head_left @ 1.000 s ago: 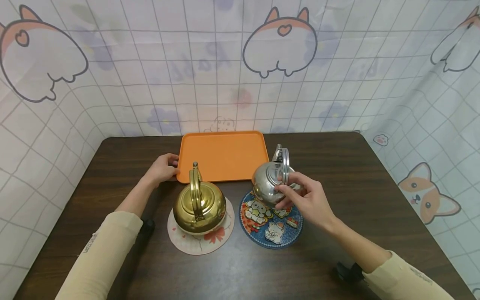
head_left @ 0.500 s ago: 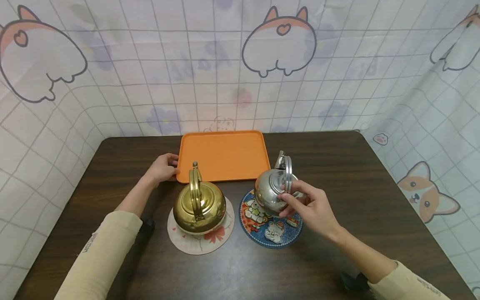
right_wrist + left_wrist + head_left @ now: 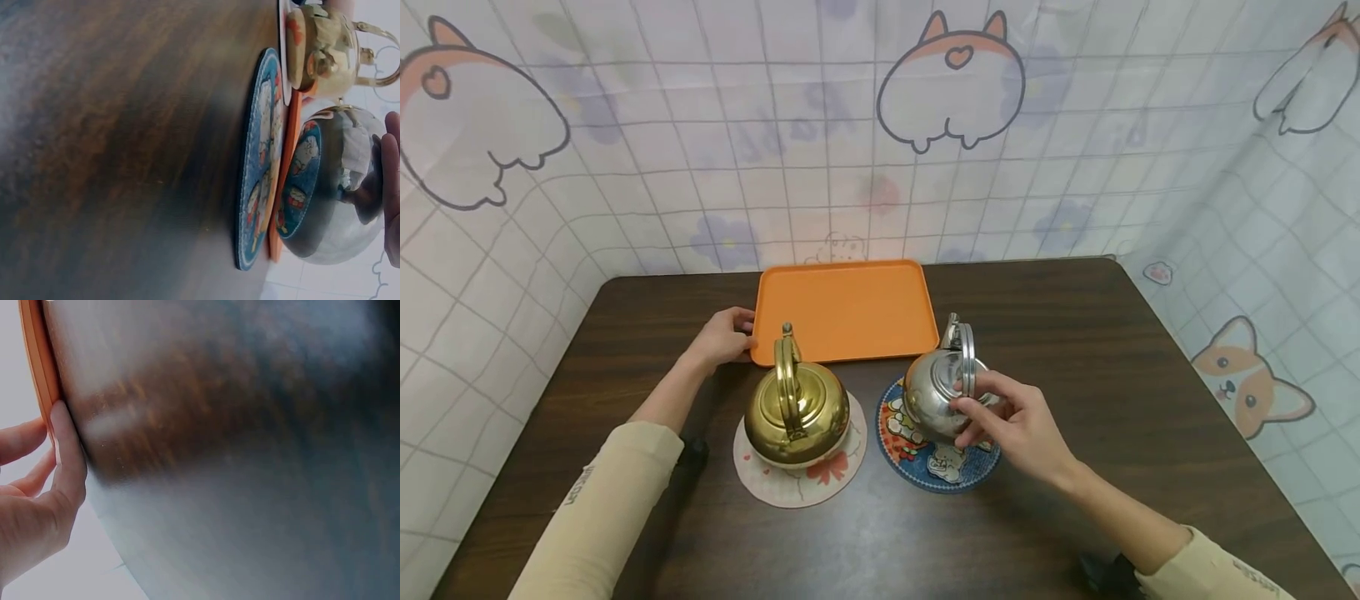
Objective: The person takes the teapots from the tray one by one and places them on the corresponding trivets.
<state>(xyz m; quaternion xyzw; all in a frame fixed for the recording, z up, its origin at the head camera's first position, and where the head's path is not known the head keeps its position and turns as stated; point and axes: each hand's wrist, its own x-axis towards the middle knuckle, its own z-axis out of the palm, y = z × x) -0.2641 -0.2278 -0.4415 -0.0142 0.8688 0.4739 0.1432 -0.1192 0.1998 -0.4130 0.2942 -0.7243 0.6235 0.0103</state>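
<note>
In the head view my right hand [image 3: 1011, 421] grips the upright handle of a silver kettle [image 3: 934, 400], which hangs over a round blue mat [image 3: 925, 475] printed with cartoon animals. The right wrist view shows a gap between the kettle's base [image 3: 300, 187] and the mat [image 3: 257, 162]. My left hand [image 3: 722, 337] pinches the left edge of an orange tray [image 3: 846, 312]; the left wrist view has thumb and fingers on either side of its rim [image 3: 42, 362]. Left of the blue mat, a gold kettle [image 3: 797, 417] stands on a round pink floral mat [image 3: 801, 492].
Everything is on a dark wooden table [image 3: 1060, 333]. A white gridded curtain [image 3: 820, 167] with cartoon dogs hangs behind and at both sides. The tray lies at the table's back edge, behind both kettles.
The silver kettle has come nearer to me and now hangs more squarely over the blue mat, carried by my right hand. My left hand has stayed at the tray's edge.
</note>
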